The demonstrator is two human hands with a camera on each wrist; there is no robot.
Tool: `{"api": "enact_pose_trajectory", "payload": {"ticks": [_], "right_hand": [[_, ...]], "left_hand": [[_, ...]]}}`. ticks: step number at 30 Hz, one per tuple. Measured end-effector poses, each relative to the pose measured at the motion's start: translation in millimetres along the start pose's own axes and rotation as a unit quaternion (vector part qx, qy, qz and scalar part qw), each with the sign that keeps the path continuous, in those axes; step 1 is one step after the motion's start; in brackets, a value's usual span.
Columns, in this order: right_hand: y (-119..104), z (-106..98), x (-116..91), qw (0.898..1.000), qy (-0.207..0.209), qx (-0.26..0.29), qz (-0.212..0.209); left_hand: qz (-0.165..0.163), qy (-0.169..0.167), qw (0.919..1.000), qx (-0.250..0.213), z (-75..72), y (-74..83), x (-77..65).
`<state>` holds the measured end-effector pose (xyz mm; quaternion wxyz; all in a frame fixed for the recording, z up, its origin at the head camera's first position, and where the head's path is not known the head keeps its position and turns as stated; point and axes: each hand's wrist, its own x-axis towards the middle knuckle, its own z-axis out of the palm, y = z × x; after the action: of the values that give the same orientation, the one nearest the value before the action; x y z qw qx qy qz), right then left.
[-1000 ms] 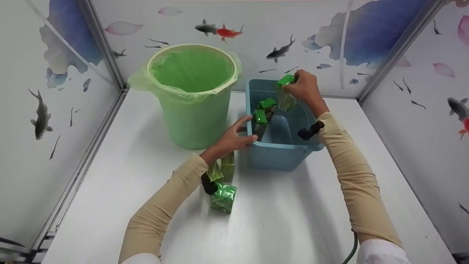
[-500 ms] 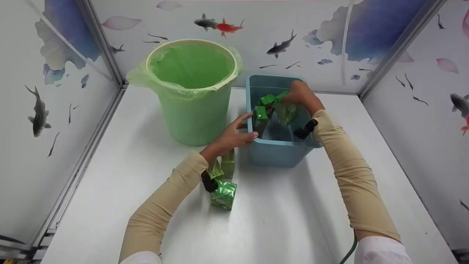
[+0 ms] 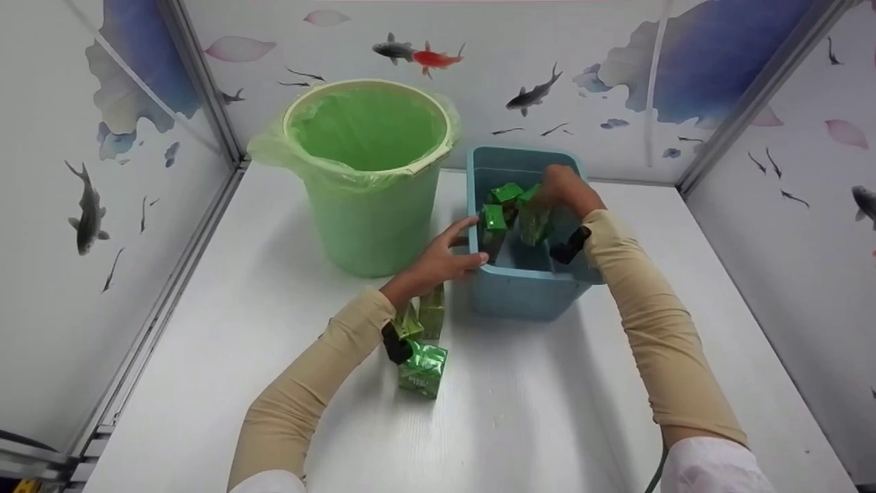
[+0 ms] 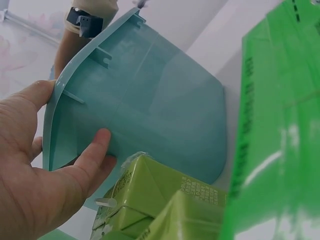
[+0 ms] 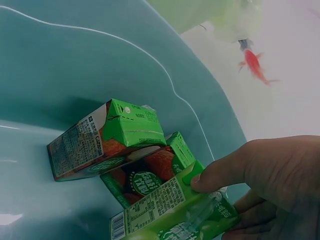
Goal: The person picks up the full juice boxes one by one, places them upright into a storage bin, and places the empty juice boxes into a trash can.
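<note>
My right hand (image 3: 564, 188) holds a green juice carton (image 5: 170, 210) by its top end, low inside the blue plastic bin (image 3: 517, 298). Beside it in the bin stand two more green-topped juice cartons (image 5: 135, 125), with brown and red fruit pictures on their sides. At the bin's left near corner my left hand (image 3: 432, 263) grips the rim, with the thumb over the edge and other fingers against the outer wall (image 4: 165, 110). Under the left forearm on the table are two lime-green cartons (image 3: 432, 315) and a shiny bright green carton (image 3: 423, 370).
A tall green bucket (image 3: 369, 226) with a pale green bag liner stands left of the bin. White panels printed with fish (image 3: 534, 92) enclose the white table (image 3: 534, 411) at the back and sides. A dark cable hangs by the right elbow.
My right hand has lowered the carton from above the bin's rim down into it, close to the other two cartons. The left hand stays at the rim.
</note>
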<state>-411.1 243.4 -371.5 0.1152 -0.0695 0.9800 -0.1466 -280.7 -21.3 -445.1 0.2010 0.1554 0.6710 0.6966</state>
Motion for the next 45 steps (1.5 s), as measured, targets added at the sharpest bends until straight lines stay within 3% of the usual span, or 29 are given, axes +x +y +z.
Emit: {"api": "enact_pose_trajectory", "payload": {"ticks": [11,25,33,45], "right_hand": [[9.6,11.2,4.0,1.000,0.012,-0.001,-0.013],[13.7,7.9,4.6,0.999,0.042,0.008,-0.018],[9.2,3.2,2.4,0.999,0.024,0.029,-0.013],[-5.7,-21.2,-18.6,0.991,0.093,0.057,-0.071]], "left_hand": [[0.006,-0.017,0.9998,-0.004,-0.3,-5.9,-1.4],[0.003,-0.003,0.9999,-0.012,-0.2,-1.9,-0.7],[0.001,-0.005,0.9999,-0.011,-0.8,-2.5,-0.5],[0.002,-0.008,0.9998,-0.019,-0.8,-1.3,-0.6]]}}
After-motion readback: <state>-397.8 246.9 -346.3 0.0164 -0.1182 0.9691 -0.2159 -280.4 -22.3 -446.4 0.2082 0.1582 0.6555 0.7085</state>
